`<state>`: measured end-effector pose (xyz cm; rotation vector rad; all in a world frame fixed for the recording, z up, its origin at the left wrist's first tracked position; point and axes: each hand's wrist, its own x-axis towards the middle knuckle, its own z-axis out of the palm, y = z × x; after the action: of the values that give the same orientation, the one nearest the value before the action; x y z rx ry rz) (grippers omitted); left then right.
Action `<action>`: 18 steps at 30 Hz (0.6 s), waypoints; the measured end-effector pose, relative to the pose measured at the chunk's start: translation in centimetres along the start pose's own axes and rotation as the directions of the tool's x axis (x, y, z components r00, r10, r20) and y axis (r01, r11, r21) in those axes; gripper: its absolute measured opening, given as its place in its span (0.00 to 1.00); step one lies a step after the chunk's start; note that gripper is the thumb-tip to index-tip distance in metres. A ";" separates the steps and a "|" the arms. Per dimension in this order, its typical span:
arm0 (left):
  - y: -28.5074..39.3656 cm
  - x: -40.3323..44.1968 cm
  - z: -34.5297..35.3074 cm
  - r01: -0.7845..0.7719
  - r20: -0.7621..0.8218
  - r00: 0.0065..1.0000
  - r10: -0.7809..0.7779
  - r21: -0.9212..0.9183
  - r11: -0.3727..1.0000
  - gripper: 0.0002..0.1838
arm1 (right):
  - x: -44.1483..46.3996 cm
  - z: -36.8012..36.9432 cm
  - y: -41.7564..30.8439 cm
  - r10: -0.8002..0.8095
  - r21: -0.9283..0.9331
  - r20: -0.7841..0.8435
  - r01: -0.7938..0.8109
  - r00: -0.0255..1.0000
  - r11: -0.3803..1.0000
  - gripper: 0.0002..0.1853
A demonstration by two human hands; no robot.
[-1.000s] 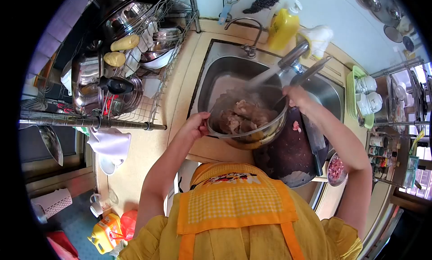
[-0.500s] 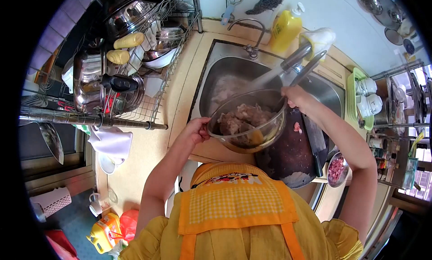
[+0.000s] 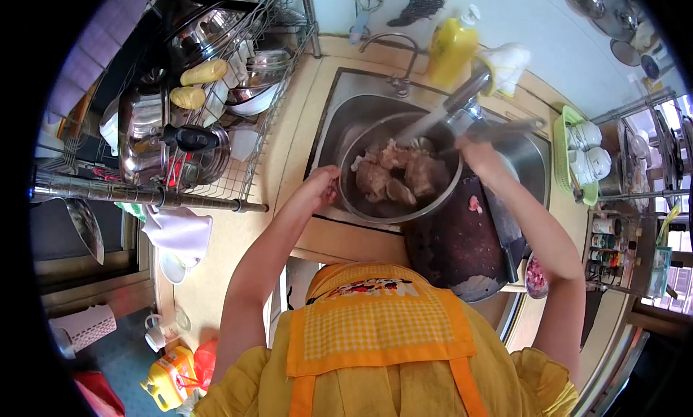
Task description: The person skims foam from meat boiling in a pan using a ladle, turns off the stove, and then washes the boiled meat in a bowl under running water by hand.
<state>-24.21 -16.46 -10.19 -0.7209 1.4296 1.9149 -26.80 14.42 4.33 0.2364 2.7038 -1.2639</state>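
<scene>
A bowl [image 3: 359, 211] with chunks of meat [image 3: 404, 175] in it is held over the front of the sink. Water streams from the faucet [image 3: 469, 92] into it. My left hand [image 3: 323, 185] is closed at the bowl's left rim, its fingertips partly hidden. At the right rim, my right hand [image 3: 476, 157] is closed around a long metal utensil [image 3: 509, 128]. Its handle points up and right, blurred, and its lower end reaches toward the meat. What kind of utensil it is, I cannot make out.
A dark round cutting board [image 3: 455, 244] lies right of the bowl, with a cleaver [image 3: 505, 233] and a meat scrap [image 3: 474, 204] on it. A dish of diced meat [image 3: 535, 278] stands beyond. The sink [image 3: 346, 99] has two basins. A wire rack [image 3: 253, 164] stands at left.
The bowl has moved back under the stream and is now more level; before, it was tilted and the water fell into the sink. The utensil's handle has swung lower to the right.
</scene>
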 end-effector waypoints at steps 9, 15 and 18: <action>2.5 2.2 3.0 -0.220 0.049 0.976 0.214 0.222 0.950 0.07 | 0.6 -1.1 3.9 -0.180 0.022 -0.093 0.182 0.979 0.983 0.13; 2.9 4.0 4.7 -0.272 0.096 0.962 0.255 0.307 0.912 0.07 | -1.0 -3.0 2.0 -0.115 -0.073 -0.091 0.108 0.989 0.991 0.13; 2.7 5.2 5.4 -0.274 0.153 0.960 0.234 0.341 0.899 0.07 | -1.2 -3.3 2.6 -0.145 -0.148 -0.188 0.118 0.971 0.982 0.12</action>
<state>-29.96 -10.97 -10.98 -0.2621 1.8107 1.7717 -25.33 18.45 4.73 0.1766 3.0073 -1.1365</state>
